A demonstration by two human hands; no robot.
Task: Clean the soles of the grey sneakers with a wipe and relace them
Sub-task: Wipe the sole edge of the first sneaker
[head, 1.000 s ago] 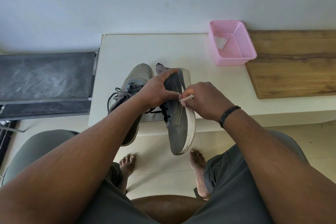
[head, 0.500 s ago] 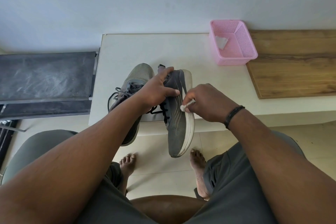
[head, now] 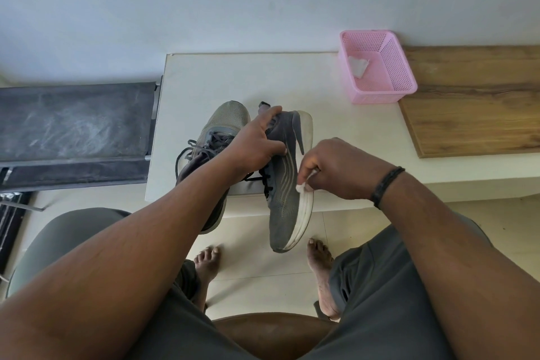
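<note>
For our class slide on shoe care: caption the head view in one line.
Left hand steadies a grey sneaker while the right hand rubs a wipe along its white sole.

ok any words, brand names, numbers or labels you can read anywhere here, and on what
None can be read.
Held sneaker: curved stripes on its side, no lettering.
Second sneaker on the table: no visible logo or text.
Pink basket: plain mesh, unmarked.
Wristband: plain dark, no writing.
</note>
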